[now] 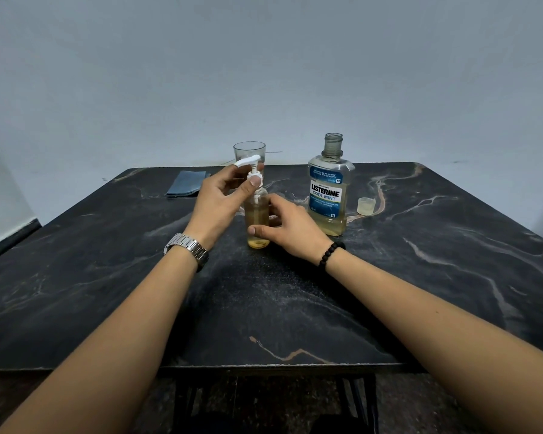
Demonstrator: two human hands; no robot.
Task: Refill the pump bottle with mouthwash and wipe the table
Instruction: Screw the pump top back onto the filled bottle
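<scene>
We catch the refill at its closing step: the pump bottle (pixel 257 219) stands upright on the dark marbled counter (pixel 389 292), amber mouthwash filling most of it, while our left hand (pixel 215 203) pinches the white collar of the pump head (pixel 252 170) between thumb and fingers, seemingly screwing it on. Our right hand (pixel 290 228) curls round the lower body of the bottle, thumb across the front, steadying it against the counter.

Just past the right hand stands the mouthwash bottle (pixel 328 195), neck open and roughly half full, and beyond it, further to the right, its clear cap (pixel 366 205) sits on the counter. Directly behind the left hand's fingers stands a drinking glass (pixel 249 151); we cannot tell whether anything is in it. Off to the far left of that hand lies a folded blue cloth (pixel 187 183).

As we read it, the pouring is done and the wiping not yet begun. The next move calls for turning the collar until it seats while keeping the bottle upright, then capping the mouthwash bottle and reaching left for the cloth.
</scene>
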